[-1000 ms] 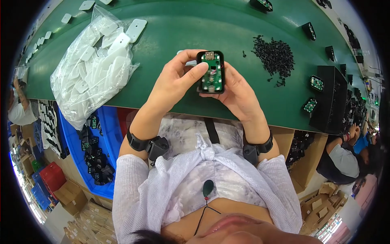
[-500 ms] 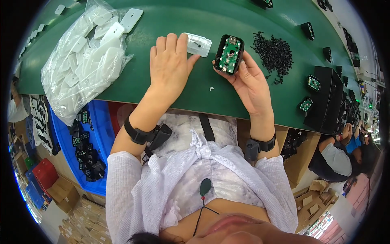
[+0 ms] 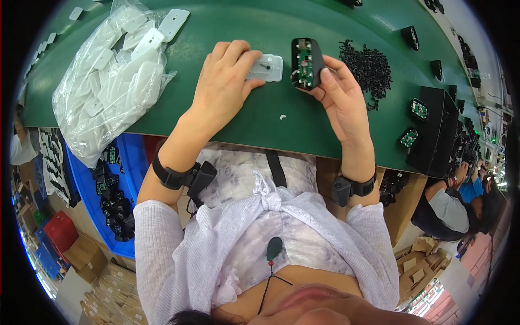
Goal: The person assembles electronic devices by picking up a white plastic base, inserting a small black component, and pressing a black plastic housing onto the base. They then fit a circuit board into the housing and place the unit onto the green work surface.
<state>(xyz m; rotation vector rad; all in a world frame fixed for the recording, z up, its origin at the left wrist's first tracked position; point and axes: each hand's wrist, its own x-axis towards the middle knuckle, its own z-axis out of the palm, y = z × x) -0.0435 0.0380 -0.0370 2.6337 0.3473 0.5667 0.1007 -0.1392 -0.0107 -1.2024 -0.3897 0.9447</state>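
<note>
Straddling the left end of the crosswise white cover plate [image 3: 272, 68], the left hand [image 3: 223, 78] has parted fingers, grip unclear; right of the plate, the right hand [image 3: 342, 96] clasps the black circuit-board casing [image 3: 307, 62], long axis fore-and-aft.

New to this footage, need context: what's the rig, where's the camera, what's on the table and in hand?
No machine here: a person works with two bare hands. Every picture comes from one wide fisheye camera on the head, looking down, so straight edges bend. The left hand is at the left end of a white cover; whether it grips it isn't clear. The right hand holds a black housing with a green circuit board inside. On the green table, a clear bag of white pieces lies to the left and a pile of small black parts to the right.
</note>
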